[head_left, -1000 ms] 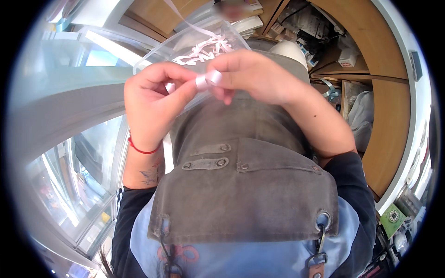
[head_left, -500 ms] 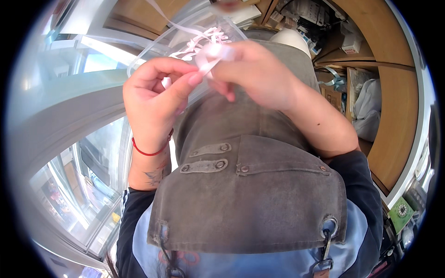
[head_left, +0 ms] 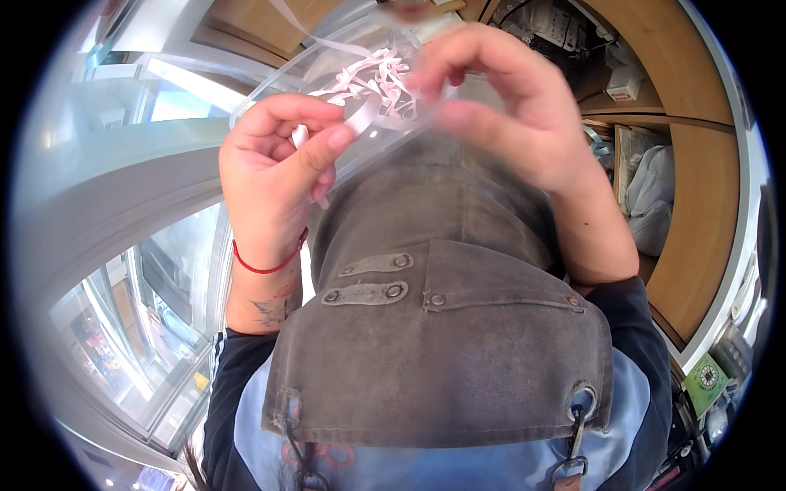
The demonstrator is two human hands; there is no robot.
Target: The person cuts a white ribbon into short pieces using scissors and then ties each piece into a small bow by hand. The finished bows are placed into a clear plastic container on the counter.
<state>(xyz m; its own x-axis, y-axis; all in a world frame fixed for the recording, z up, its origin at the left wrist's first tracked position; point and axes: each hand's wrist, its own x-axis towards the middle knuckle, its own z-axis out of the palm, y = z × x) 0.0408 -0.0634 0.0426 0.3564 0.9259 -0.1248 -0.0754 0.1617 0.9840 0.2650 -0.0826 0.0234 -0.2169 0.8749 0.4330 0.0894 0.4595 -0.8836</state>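
Observation:
A pale pink ribbon (head_left: 365, 114) is pinched between the thumb and forefinger of my left hand (head_left: 274, 159). Part of it also shows between the curled fingers, and a short end hangs below them. To the right, my right hand (head_left: 512, 110) is raised with thumb and fingers spread apart, its fingertips blurred; I see nothing held in it. Beyond both hands, a heap of small pink ribbon bows (head_left: 381, 78) lies in a clear plastic box (head_left: 270, 86). A long strand of ribbon (head_left: 307, 31) runs into the box from the top edge.
The box rests against my brown apron (head_left: 393, 196) at lap height. On the right are wooden shelves (head_left: 696, 204) holding plastic-wrapped items (head_left: 651, 184) and a small white box (head_left: 624, 84). A white-framed glass cabinet (head_left: 147, 303) curves along the left.
My right hand has moved away to the right from the ribbon and its fingers have opened. My left hand stays almost in place, still pinching the ribbon. More of the bows now show.

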